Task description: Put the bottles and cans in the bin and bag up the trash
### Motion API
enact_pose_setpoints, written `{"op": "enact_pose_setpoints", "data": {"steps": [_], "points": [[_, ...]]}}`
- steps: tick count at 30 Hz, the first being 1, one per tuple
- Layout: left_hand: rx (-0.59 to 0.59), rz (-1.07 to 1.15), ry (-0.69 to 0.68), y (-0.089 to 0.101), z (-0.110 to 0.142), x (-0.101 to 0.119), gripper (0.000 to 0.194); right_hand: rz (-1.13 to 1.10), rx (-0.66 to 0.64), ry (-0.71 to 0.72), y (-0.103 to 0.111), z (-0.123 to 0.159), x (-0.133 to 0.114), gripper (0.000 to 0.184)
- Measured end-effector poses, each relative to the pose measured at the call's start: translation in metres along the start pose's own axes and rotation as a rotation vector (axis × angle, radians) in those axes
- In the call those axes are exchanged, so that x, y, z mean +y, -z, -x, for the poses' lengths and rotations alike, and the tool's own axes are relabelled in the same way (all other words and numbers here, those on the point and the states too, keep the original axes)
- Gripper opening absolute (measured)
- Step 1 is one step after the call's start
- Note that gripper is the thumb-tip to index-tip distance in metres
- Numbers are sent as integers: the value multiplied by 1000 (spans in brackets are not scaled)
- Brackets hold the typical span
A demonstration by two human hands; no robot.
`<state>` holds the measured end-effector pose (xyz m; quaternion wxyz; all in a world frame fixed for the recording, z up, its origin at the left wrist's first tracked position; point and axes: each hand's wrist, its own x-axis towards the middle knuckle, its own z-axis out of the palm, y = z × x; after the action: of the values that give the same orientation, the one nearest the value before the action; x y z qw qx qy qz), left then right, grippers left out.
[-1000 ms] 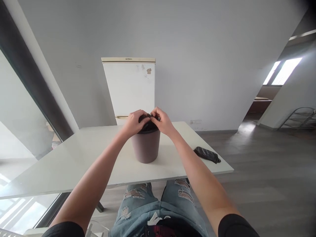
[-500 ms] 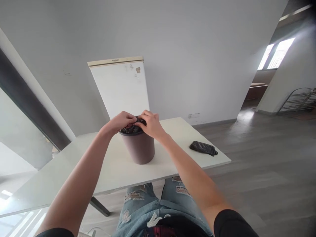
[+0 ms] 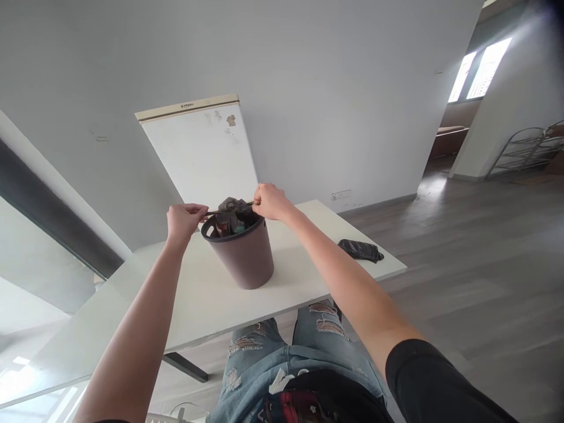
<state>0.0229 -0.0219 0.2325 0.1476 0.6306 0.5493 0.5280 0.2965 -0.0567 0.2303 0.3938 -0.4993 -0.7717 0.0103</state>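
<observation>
Inside the upright bin point(image 3: 245, 256), black bag point(image 3: 233, 212), ends out left and right.

A plain grey wall point(image 3: 335, 94) fills most of the background, with a white socket plate point(image 3: 341, 194) low down and a grey skirting board point(image 3: 383, 204) along its foot. Against it stands a white fridge point(image 3: 198, 147) with a cream top edge and a brown mark near its upper right corner. In front is a long, pale table point(image 3: 194, 305) with a dark leg point(image 3: 187, 367). Grey wood-look floor point(image 3: 476, 264) spreads to the right, where a metal rack point(image 3: 517, 153) stands near a doorway. Beyond, a bright window point(image 3: 489, 69) throws a glare onto the boards. A dark beam point(image 3: 53, 214) slants across the left side.
</observation>
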Motion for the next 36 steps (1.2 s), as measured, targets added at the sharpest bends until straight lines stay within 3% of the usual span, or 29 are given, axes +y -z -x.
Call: {"op": "enact_pose_setpoints", "data": {"steps": [3,5,8,9,11,12,14,16,19,22,24,27,29,31,36], "points": [[46,-156,-64,5,8,-8,21,76,-66,-77,6,-3,-1,22],[63,-144,-132,4,14,-2,23,26,-131,-69,5,-6,-7,7],[16,19,-216,-1,20,17,29,-40,-322,19,-4,-15,-20,49],[-7,65,-243,-3,23,23,32,0,-377,44,-8,-20,-25,47],[-6,98,-324,-5,28,30,38,99,-424,73,-17,-29,-33,19],[31,92,-374,-6,32,31,42,114,-411,77,-20,-33,-36,5],[146,78,-441,-9,42,22,52,65,-320,71,-26,-39,-39,16],[187,101,-432,-13,56,2,65,-27,-199,64,-29,-41,-39,22],[25,191,-395,-24,83,-33,88,-86,-51,81,-28,-43,-41,22],[-66,228,-345,-35,107,-55,101,-100,-6,121,-23,-46,-47,22],[-68,200,-284,-39,115,-60,108,-96,-107,144,-20,-46,-54,22],[-53,137,-221,-41,113,-61,109,-81,-390,219,-19,-44,-64,26],[-39,110,-198,-41,107,-62,108,-125,-455,272,-22,-42,-67,29],[-31,93,-192,-41,100,-62,107,-229,-320,256,-28,-41,-65,31],[-63,130,-210,-46,90,-62,106,-507,260,85,-28,-56,-59,35]]}}
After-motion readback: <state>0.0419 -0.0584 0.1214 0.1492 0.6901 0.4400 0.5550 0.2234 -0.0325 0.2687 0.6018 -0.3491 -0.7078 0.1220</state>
